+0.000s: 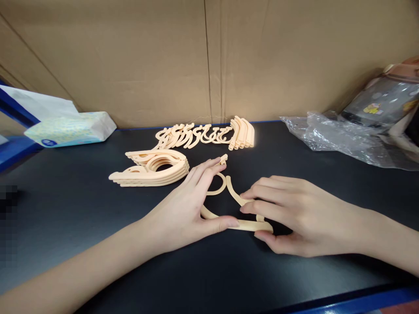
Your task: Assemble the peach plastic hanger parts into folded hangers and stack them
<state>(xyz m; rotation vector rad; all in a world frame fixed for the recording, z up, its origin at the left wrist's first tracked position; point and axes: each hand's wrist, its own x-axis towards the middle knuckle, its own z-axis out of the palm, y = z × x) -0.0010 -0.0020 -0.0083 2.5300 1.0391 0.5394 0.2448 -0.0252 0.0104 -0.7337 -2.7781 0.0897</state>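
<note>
While our L hand (185,207), thumb & fingers apart, spans the pale hanger (250,225) near-right of the hanger stack (147,177), our R hand (299,216) touches its right end; can't tell if clamped. We're prob. adjusting its parts; next move likely needs L steady, R aligning.

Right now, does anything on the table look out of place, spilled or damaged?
Nothing looks spilled or damaged. Only the clear plastic looks untidy: it lies crumpled at the right rear of the table, unlike the neat stack of parts.
</note>
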